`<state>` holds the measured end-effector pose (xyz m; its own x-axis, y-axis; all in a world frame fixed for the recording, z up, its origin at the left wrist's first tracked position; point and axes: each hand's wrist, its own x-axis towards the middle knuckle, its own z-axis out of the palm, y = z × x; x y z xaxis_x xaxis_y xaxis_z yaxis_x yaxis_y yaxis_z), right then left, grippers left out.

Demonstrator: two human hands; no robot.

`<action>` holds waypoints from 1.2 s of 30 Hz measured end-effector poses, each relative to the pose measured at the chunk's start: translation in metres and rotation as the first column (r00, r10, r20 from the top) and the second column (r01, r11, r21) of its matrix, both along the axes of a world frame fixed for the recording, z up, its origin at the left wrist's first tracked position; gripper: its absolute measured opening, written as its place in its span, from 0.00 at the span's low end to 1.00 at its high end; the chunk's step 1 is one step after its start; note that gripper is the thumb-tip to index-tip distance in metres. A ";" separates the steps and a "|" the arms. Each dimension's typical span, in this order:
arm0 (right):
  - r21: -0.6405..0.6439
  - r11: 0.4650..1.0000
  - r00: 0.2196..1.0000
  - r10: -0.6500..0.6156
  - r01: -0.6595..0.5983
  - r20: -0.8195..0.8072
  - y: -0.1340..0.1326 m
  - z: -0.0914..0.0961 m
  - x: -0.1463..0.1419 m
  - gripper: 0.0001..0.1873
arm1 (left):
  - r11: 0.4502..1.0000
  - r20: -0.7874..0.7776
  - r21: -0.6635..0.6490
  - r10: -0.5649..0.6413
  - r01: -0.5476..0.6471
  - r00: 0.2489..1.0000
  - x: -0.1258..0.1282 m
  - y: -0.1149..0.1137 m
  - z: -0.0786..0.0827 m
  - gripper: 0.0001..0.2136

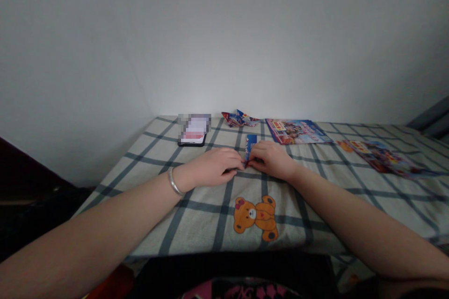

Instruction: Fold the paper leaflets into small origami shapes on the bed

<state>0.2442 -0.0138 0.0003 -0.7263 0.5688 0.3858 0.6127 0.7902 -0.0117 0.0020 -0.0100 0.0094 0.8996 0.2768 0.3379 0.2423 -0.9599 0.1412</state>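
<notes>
A narrow folded strip of colourful printed paper (251,141) lies on the checked cloth between my two hands. My right hand (271,159) is closed on its right side, the fingers bent over the paper and covering part of it. My left hand (218,167), with a silver bangle at the wrist, reaches in from the other side. Its fingertips are pinched together at the strip's lower left end, where the paper is mostly hidden.
A phone (195,131) with a blurred screen lies at the back left. Near the wall (224,37) sits a folded printed paper piece (240,118). Printed sheets (301,131) lie at the back right, with more sheets (386,159) farther right. The tablecloth (196,229) carries a bear print (256,217).
</notes>
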 end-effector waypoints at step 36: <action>-0.032 0.999 0.995 0.013 -0.016 -0.094 0.003 -0.003 0.002 0.02 | 0.996 -0.058 0.059 0.074 -0.071 0.996 0.000 -0.009 -0.002 0.13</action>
